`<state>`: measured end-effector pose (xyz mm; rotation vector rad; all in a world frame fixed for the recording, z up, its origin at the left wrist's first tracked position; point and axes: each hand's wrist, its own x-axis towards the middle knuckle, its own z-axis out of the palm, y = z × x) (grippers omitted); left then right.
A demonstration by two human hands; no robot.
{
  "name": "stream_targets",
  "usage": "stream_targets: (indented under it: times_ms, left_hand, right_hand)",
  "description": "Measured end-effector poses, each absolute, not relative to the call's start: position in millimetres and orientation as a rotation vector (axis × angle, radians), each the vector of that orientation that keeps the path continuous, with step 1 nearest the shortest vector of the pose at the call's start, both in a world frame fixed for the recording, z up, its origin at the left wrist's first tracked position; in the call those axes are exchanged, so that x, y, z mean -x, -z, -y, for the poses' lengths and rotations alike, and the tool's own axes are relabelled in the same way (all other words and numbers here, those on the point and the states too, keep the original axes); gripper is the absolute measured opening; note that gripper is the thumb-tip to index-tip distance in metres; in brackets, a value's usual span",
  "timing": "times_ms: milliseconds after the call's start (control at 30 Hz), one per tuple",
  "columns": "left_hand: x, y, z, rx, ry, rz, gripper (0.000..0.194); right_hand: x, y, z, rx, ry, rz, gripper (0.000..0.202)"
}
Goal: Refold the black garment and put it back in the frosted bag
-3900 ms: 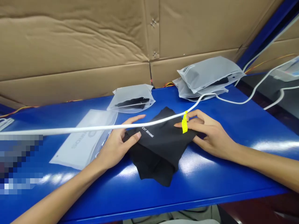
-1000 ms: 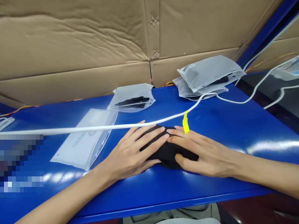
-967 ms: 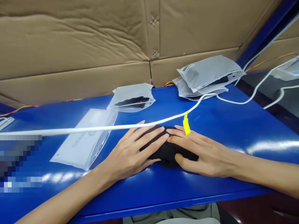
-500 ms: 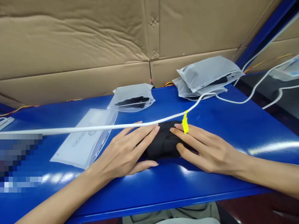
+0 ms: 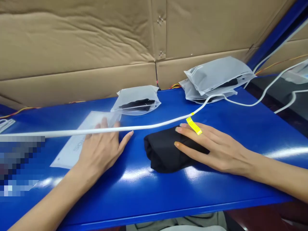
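A folded black cloth bundle (image 5: 163, 150) lies on the blue table (image 5: 149, 199), a little right of the middle. My right hand (image 5: 211, 147) rests on its right side, fingers spread out over the fabric. Over a flat frosted plastic bag (image 5: 69, 150) with printed lettering is my left hand (image 5: 102, 144), its fingers apart and somewhat blurred. The hand hides much of the bag; whether it touches the plastic I cannot tell.
A white cable (image 5: 149, 127) with a yellow tag (image 5: 193, 125) crosses in front of both hands. One frosted bag (image 5: 138, 93) with black contents lies behind, and stacked frosted bags (image 5: 218, 75) lie at the back right. Brown padded panels (image 5: 77, 41) stand behind the table.
My left hand has let go of the black cloth bundle and moved left onto the flat bag. My right hand stays on the bundle, whose left side now shows.
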<state>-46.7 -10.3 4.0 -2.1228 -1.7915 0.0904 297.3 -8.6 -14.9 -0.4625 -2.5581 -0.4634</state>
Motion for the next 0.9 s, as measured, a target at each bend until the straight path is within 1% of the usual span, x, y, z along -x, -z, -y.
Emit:
stream_targets:
  times_ms: [67, 167, 267, 333, 400, 533, 633, 700, 767, 900]
  left_hand:
    - [46.7, -1.2, 10.6, 2.132, -0.182, 1.808, 0.067]
    - [40.9, -0.6, 11.6, 2.136, -0.252, 1.744, 0.063]
    - [34.2, -1.9, 15.3, 2.214, -0.207, 1.611, 0.056]
    - [31.1, -2.2, 19.2, 2.314, -0.149, 1.479, 0.054]
    - [28.7, -2.5, 23.2, 2.418, -0.081, 1.360, 0.059]
    - [24.9, -5.9, 27.9, 2.640, -0.021, 1.255, 0.076]
    - [22.8, -9.8, 27.6, 2.826, 0.048, 1.193, 0.087]
    - [22.4, -11.1, 26.5, 2.902, 0.129, 1.167, 0.089]
    - [22.8, -11.0, 25.2, 2.929, 0.190, 1.140, 0.085]
    - [24.8, -10.1, 23.1, 3.011, 0.296, 0.994, 0.067]
  right_hand:
    - [-298.0, 13.0, 8.0, 0.414, 0.449, 2.619, 0.044]
    - [-297.8, 12.0, 9.5, 0.361, 0.456, 2.601, 0.040]
    - [-296.7, 13.3, 12.8, 0.325, 0.492, 2.532, 0.032]
    - [-296.4, 14.6, 14.5, 0.314, 0.494, 2.500, 0.030]
    - [-296.7, 15.7, 14.9, 0.303, 0.480, 2.478, 0.034]
    - [-298.3, 15.4, 13.5, 0.270, 0.442, 2.458, 0.045]
    - [-299.0, 12.7, 12.7, 0.230, 0.411, 2.475, 0.043]
    - [-299.1, 9.9, 12.9, 0.192, 0.404, 2.482, 0.039]
    - [-298.9, 7.0, 13.6, 0.145, 0.432, 2.473, 0.033]
    - [-297.0, 2.3, 15.6, 0.077, 0.452, 2.461, 0.027]
